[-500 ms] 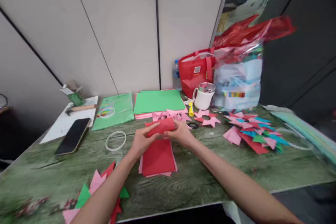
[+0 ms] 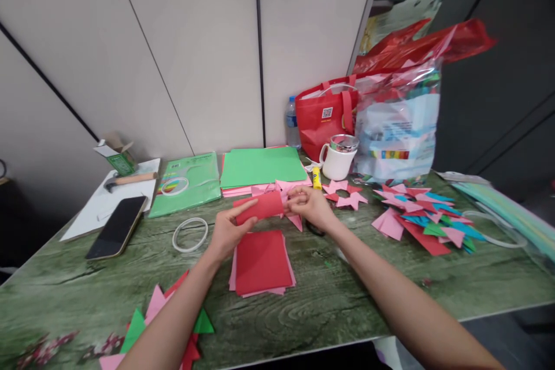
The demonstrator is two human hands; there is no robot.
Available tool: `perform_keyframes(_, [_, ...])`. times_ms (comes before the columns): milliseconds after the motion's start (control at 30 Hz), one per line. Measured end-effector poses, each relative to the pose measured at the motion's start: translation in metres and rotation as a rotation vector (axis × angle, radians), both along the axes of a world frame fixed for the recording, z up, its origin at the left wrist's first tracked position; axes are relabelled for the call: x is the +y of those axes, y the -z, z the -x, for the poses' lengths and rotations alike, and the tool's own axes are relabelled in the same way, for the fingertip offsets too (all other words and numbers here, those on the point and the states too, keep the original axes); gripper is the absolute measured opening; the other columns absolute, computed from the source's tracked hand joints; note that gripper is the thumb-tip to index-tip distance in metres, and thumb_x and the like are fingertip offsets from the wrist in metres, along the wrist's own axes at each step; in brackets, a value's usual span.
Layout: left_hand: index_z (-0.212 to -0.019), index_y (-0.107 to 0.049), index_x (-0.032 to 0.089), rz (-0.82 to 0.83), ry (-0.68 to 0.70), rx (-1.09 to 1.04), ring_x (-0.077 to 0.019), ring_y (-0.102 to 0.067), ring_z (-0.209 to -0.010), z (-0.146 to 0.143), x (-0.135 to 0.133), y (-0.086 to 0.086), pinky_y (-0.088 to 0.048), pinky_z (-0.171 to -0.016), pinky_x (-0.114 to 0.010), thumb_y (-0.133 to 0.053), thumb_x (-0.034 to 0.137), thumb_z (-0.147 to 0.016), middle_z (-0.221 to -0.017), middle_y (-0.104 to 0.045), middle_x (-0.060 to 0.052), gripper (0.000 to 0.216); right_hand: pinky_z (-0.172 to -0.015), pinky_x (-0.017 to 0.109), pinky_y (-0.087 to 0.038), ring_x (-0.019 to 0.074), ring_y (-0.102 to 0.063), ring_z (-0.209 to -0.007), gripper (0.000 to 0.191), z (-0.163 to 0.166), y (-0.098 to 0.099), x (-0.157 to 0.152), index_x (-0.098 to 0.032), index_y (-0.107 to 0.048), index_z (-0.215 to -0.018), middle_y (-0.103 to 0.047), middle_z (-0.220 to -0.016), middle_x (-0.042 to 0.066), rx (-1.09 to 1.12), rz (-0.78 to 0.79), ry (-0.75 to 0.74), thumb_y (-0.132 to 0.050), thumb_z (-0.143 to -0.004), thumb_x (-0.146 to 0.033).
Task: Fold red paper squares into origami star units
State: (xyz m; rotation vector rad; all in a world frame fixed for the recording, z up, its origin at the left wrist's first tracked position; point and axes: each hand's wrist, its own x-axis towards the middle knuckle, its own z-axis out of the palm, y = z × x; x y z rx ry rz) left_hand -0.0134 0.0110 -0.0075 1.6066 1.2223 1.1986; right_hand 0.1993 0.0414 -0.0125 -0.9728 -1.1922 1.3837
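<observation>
The folded red paper (image 2: 260, 207) is pinched, thumb against fingers, by the left hand (image 2: 229, 232) near the red-topped stack's (image 2: 263, 263) far edge; the right hand (image 2: 310, 206) is curled nearly closed at the paper's right end, grip unclear; edges are best kept aligned.

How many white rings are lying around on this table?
3 that I can see: a ring beside the phone, another ring on the green packet, and a third ring partly hidden by the folded paper pile at right. More could be hidden.
</observation>
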Motion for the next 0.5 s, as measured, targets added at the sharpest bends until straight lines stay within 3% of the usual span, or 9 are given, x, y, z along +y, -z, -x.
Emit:
perform_keyframes(200, [-0.109,-0.064,0.015,-0.057,-0.036,0.022,-0.0243,-0.062,-0.094,-0.001,0.000,0.000,-0.050,-0.080,-0.031,-0.067,0.023,-0.066,-0.105,-0.068,-0.008,0.043,-0.067,0.028,-0.055,0.0139,-0.065,-0.070,0.023,0.004,-0.004,-0.003,-0.017,-0.052,-0.076,-0.065,-0.077,0.001,0.090,-0.157,-0.016,-0.069,-0.062,-0.023])
perform_keyframes(300, [-0.106,-0.066,0.016,-0.069,-0.029,0.058,-0.0248,-0.062,-0.095,-0.006,-0.002,0.000,-0.049,-0.083,-0.033,-0.067,0.021,-0.066,-0.103,-0.069,-0.007,0.040,-0.059,0.024,-0.054,0.0111,-0.061,-0.062,0.032,0.018,0.000,-0.009,-0.019,-0.051,-0.078,-0.060,-0.069,-0.004,0.079,-0.167,-0.034,-0.075,-0.056,-0.023])
perform_keyframes(500, [-0.111,-0.063,0.018,-0.033,-0.015,0.064,-0.0259,-0.061,-0.098,-0.010,-0.005,0.001,-0.049,-0.085,-0.035,-0.070,0.027,-0.065,-0.103,-0.069,-0.005,0.048,-0.056,0.031,-0.057,0.0155,-0.063,-0.061,0.055,0.027,0.007,-0.015,-0.023,-0.045,-0.098,-0.063,-0.069,-0.003,0.158,-0.120,-0.049,-0.077,-0.054,-0.027])
